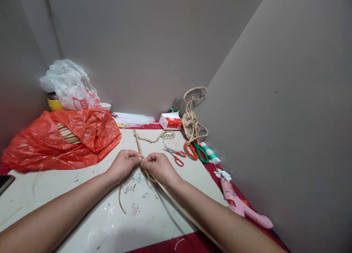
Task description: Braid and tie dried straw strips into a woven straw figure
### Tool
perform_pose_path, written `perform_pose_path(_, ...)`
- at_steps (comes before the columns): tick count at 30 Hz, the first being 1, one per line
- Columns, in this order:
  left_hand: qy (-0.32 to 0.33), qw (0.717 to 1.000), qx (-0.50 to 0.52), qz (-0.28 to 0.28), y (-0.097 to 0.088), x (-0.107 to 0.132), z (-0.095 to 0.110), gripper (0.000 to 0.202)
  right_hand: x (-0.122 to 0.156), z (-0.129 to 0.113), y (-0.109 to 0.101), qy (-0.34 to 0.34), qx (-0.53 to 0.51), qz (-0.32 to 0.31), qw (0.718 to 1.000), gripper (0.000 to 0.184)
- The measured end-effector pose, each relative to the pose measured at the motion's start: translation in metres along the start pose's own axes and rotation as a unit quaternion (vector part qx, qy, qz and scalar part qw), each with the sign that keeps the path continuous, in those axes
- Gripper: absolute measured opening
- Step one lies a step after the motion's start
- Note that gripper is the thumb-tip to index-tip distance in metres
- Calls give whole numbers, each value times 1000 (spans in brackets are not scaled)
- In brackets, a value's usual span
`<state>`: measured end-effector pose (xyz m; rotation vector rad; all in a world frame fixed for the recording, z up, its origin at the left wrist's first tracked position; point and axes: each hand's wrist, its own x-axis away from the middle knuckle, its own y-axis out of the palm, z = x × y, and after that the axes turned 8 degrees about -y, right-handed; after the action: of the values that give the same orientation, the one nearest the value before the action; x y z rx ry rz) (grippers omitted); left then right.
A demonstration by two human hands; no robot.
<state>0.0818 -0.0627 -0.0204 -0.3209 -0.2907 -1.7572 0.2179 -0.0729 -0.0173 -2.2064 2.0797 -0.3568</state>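
Note:
My left hand (124, 165) and my right hand (161, 168) meet over the white board, fingertips almost touching. Between my left thumb and finger is the near end of a braided straw cord (139, 142). My right fingers pinch straw strands (150, 176) at that same end; my fingertips hide the exact crossing. One short strand (120, 198) hangs below my left hand, and long pale strands trail beneath my right forearm. From its far bend the braid runs right to a loose coil (168, 134). Small red-handled scissors (178, 160) lie just beyond my right hand.
A red plastic bag (96, 150) holding straw bundles (67, 133) is at left. Glue sticks (132, 118), a red-and-white box (171, 121) and a braided rope heap (190, 124) sit at the back. Larger scissors (202, 153), a tube (209, 152) and a pink glue gun (243, 205) line the right edge.

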Motion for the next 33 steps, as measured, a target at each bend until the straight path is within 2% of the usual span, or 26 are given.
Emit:
perform_pose_path(3,-4,1000,-2,-4,1,2,1,16,0,10,6,-77,128,44,988,13)
perform_pose_path(7,-5,1000,-1,-6,1,2,1,17,5,11,9,-172,303,71,935,16)
perform_pose_path(10,-9,1000,16,6,2,0,0,15,12,5,12,-212,390,62,894,18)
perform_pose_path(13,-18,999,42,17,1,-2,-1,12,19,-2,13,-241,405,23,882,18)
perform_pose_path(16,-36,997,73,10,-1,-4,0,16,20,-9,3,-259,340,-9,904,20)
perform_pose_path(19,-53,994,86,-37,-4,-4,5,22,10,-16,-12,-244,224,59,942,22)
perform_pose_path(21,-63,991,97,-72,-6,-4,8,26,1,-16,-18,-189,132,74,970,27)
perform_pose_path(23,-67,987,116,-91,-8,-5,9,27,-5,-14,-18,-108,35,9,993,31)
perform_pose_path(26,-62,984,126,-108,-9,-5,8,26,-8,-11,-11,-31,-90,-99,991,25)
perform_pose_path(29,-57,985,123,-109,-9,-5,7,24,-6,-12,-7,16,-165,-163,973,21)
perform_pose_path(33,-64,984,137,-92,-8,-5,5,28,-6,-16,-11,66,-149,-214,963,26)
